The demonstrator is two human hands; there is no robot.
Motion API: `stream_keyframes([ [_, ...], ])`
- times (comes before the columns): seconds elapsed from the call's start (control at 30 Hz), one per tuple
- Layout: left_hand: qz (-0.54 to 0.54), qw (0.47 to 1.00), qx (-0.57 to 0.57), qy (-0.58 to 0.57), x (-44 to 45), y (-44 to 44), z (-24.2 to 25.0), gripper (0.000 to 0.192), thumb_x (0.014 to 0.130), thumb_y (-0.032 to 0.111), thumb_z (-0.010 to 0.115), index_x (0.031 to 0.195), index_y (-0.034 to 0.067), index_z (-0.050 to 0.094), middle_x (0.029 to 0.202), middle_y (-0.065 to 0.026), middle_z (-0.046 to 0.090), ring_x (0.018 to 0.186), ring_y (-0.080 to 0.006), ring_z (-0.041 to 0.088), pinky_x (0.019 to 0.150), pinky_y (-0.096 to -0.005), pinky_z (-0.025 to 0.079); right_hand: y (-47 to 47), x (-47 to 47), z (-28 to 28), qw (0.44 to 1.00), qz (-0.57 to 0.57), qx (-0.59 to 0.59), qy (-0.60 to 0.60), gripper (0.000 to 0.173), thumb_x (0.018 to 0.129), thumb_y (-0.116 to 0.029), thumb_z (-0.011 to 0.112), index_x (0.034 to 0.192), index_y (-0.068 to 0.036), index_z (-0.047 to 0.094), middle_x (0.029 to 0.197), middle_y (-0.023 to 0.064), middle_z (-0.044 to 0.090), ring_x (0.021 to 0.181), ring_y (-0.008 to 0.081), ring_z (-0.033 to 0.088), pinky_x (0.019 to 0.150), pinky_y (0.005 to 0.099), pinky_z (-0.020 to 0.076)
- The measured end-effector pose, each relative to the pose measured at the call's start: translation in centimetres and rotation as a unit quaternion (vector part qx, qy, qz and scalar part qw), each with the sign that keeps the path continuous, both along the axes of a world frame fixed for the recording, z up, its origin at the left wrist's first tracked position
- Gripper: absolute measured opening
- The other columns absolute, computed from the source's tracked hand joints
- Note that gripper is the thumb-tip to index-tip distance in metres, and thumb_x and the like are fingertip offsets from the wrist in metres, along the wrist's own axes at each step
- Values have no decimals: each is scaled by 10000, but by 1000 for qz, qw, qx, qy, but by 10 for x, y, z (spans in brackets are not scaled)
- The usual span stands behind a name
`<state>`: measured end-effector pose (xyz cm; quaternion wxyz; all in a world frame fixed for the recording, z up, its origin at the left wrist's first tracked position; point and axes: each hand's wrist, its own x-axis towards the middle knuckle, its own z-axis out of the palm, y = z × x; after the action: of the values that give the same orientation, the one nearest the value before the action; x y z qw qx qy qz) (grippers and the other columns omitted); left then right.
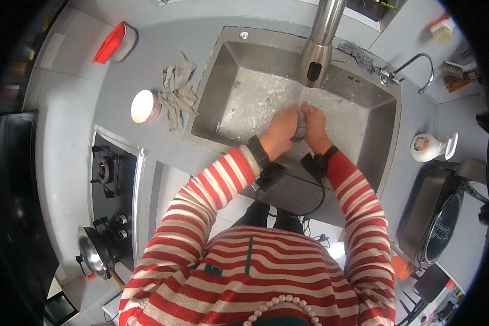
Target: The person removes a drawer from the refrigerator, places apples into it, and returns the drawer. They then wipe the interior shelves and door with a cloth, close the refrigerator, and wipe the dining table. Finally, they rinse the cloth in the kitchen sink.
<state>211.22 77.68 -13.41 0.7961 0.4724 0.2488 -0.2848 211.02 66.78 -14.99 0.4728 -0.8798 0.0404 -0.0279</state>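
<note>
Over the stainless steel sink (354,159), my left hand (283,128) and my right hand (316,124) press together around a bunched grey-purple cloth (300,126). Most of the cloth is hidden by my fingers; a strip of it shows between the palms. Just beyond my hands hangs the head of a brushed metal faucet (316,67). Water splashes across the sink's bottom, and small green scraps lie there. Black bands with dark devices are strapped at both wrists.
Left of the sink, a grey rag (177,91) lies beside a bowl (144,106). A red basin (112,42) leans at the wall. A small curved tap (411,67) and a white spray bottle (432,146) stand right. A gas stove (124,179) carries a lidded wok (93,252).
</note>
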Motion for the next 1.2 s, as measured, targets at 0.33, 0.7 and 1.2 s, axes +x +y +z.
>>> stream_keyframes([
  [0.33,10,1000,-2,8,6,2,4,268,988,268,471,921,35,585,820,-82,597,714,-232,587,647,-375,486,-3,6,-17,992,58,-62,-95,322,1000,-275,430,870,-6,548,684,163,538,632,296,522,572,414,445],
  [0.7,-50,993,-106,-8,16,44,3,312,977,355,515,1108,74,550,1087,-85,619,969,-254,631,878,-458,518,-26,7,19,899,23,355,254,227,944,-287,554,1036,-81,540,759,14,537,559,117,477,443,251,363],
  [1.2,-22,1000,-20,6,1,16,-13,431,1016,417,403,1148,45,574,1133,-111,616,1008,-240,590,883,-381,473,13,-2,-22,991,99,-38,-87,149,894,-166,544,900,-38,620,838,201,634,771,409,612,641,466,477],
])
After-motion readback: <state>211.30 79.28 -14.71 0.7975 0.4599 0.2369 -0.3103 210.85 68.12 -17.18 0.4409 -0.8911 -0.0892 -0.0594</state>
